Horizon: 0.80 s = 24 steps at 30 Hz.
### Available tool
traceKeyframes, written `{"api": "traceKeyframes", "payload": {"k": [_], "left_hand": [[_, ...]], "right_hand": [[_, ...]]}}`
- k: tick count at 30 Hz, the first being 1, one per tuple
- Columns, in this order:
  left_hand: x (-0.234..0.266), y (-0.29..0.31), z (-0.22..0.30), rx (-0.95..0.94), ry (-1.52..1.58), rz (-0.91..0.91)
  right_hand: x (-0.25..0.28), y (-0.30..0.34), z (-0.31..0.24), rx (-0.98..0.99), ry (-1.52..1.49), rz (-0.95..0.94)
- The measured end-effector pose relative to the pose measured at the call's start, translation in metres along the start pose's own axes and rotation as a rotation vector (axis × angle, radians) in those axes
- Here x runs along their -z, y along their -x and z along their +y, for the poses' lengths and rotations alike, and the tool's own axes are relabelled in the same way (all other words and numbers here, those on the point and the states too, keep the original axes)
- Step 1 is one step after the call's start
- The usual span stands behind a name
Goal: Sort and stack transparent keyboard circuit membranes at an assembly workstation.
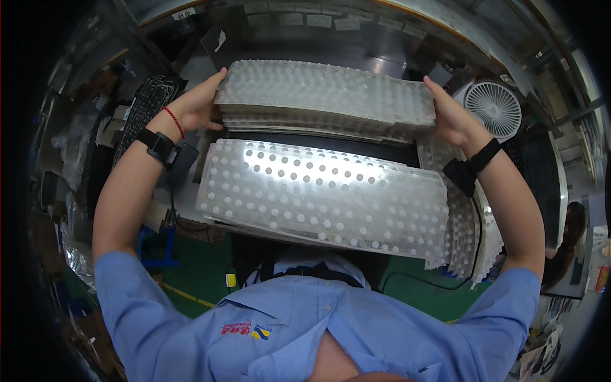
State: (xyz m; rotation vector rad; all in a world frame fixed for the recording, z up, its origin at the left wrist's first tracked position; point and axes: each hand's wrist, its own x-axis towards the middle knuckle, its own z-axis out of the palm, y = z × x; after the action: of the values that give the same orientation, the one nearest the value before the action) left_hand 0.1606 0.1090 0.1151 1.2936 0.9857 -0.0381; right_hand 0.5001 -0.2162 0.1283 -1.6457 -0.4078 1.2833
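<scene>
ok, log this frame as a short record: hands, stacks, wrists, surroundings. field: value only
left hand: at left end of far stack, thumb and fingers spread
right hand: at right end of far stack, fingers partly hidden
grip closure: unclear
far stack: layered translucent sheets with round dots, between left hand and right hand
near stack: similar dotted sheets, closer to wearer
wrists: black straps on both, red bracelet on left
right side: white fan

Single view, head-worn — left one of two side-by-side fisheyes. Looks steeply down and forward, upright, unmirrored. Wearer's shirt (382, 321) nearest, foreshortened along the lower edge; sheets (324, 200) mid-frame, somewhat farther out; green floor (197, 267) well below, seen past them. Very wide field — straight edges bow toward the rim, corners fall to black.
</scene>
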Motion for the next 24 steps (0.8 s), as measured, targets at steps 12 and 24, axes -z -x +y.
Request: {"api": "traceKeyframes", "payload": {"k": [12, 24], "left_hand": [[0.0, -0.017, 0.001, 0.07, 0.052, -0.012], [0.023, -0.014, -0.003, 0.046, 0.147, 0.016]], "right_hand": [[-0.012, -0.01, 0.009, -0.008, 0.037, -0.006], [-0.026, -0.03, 0.014, -0.006, -0.024, -0.097]]}}
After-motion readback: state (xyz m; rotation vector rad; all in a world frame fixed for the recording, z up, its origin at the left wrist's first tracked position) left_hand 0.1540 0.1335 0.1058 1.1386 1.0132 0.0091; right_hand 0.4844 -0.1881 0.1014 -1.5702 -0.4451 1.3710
